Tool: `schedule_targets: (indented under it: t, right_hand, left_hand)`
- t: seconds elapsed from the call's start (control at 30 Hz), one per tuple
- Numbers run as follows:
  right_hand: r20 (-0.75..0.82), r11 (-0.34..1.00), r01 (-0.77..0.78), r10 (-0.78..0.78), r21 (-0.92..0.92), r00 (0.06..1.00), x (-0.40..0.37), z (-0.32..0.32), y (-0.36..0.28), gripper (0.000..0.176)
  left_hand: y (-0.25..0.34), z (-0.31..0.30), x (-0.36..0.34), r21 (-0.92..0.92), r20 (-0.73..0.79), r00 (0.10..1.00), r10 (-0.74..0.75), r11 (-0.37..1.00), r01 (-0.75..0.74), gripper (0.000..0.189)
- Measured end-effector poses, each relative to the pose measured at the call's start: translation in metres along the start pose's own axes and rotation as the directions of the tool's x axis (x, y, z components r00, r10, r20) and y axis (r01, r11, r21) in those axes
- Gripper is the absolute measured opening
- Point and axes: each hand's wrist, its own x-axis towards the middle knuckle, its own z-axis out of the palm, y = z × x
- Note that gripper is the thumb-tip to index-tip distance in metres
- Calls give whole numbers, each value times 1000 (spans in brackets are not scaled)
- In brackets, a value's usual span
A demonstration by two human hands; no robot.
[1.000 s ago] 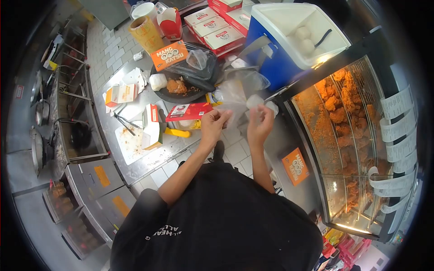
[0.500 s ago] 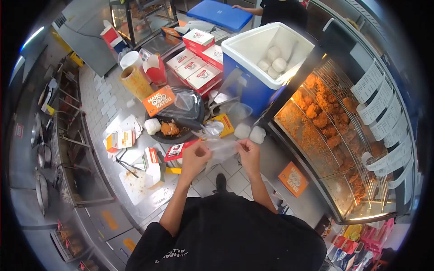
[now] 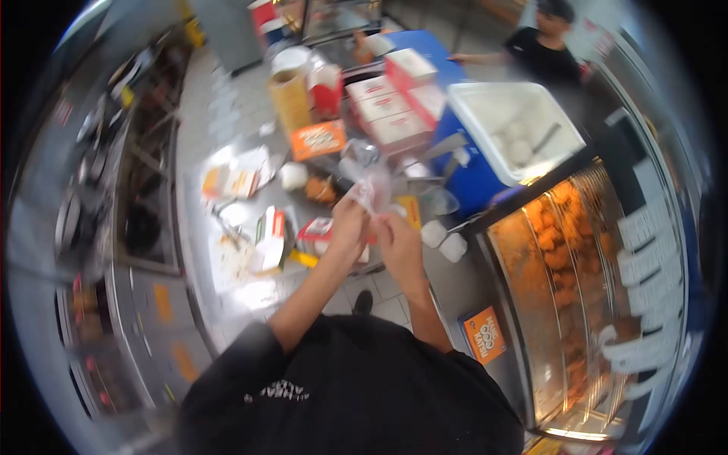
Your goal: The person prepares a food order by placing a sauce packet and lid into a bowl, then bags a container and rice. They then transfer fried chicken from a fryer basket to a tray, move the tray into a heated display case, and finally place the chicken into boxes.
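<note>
A thin clear plastic bag (image 3: 372,188) is held up between my two hands, bunched together and blurred. My left hand (image 3: 352,224) pinches it from the left, and the closed fingers of my right hand (image 3: 396,236) grip its lower right side. Just behind the bag, a black tray holds a piece of fried chicken (image 3: 321,189) and a white wrapped ball (image 3: 293,176). An orange box (image 3: 318,140) lies beyond them. To the right of my hands are a yellow packet (image 3: 410,210) and two white wrapped balls (image 3: 453,246).
At the right stands a lit display case of fried chicken (image 3: 560,254) with paper receipts (image 3: 643,265). A blue-and-white cooler (image 3: 474,155) contains wrapped white balls. Red-and-white boxes (image 3: 393,127) are stacked behind. A co-worker (image 3: 542,57) reaches toward a blue lid (image 3: 432,51).
My hands have come together, and the bag that was stretched flat between them is now gathered. The view has swung, bringing more of the co-worker into sight.
</note>
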Motion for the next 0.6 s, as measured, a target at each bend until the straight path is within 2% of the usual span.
schedule_targets:
  t: [0.07,0.1,0.13,0.17,0.23,0.27,0.33,0.37,0.4,0.47,0.5,0.53,0.6]
  right_hand:
    - [91,1000,19,-18,-10,996,15,11,-1,13]
    - [-35,972,195,-201,-129,979,24,18,-3,12]
    - [-148,903,343,-388,-259,910,28,24,-4,12]
    - [-111,903,365,-396,-227,911,29,31,-1,12]
    - [-109,968,250,-251,-17,962,29,49,12,11]
    - [-74,964,267,-265,17,961,31,58,15,11]
    - [62,950,288,-296,117,953,34,76,13,14]
    - [110,942,300,-317,148,942,35,85,6,14]
    - [143,933,311,-338,182,930,35,95,-2,14]
    - [309,932,295,-350,210,884,29,117,-17,12]
    - [361,911,295,-388,287,848,20,135,-19,11]
    - [389,893,302,-422,333,819,10,153,-28,11]
    - [379,840,401,-528,365,760,-12,179,-43,9]
  left_hand:
    - [-11,-11,12,-334,91,988,-122,931,145,43]
    - [-7,-8,9,-355,122,990,-68,928,108,55]
    - [-3,-4,7,-373,156,988,-16,925,74,67]
    - [-2,-2,10,-384,113,994,10,923,34,67]
    - [5,-4,17,-146,63,960,271,954,-260,67]
    - [15,-9,20,-137,22,953,301,945,-296,67]
    - [47,-21,18,-281,1,956,292,918,-280,76]
    - [59,-35,17,-299,87,945,315,913,-277,79]
    - [71,-48,15,-291,48,937,346,902,-318,79]
    - [95,-75,7,-389,-28,998,55,919,-62,83]
    - [89,-111,18,-432,-35,998,58,900,-68,83]
    - [86,-141,23,-425,-84,991,102,896,-128,83]
    - [93,-189,20,-88,-208,923,323,934,-347,85]
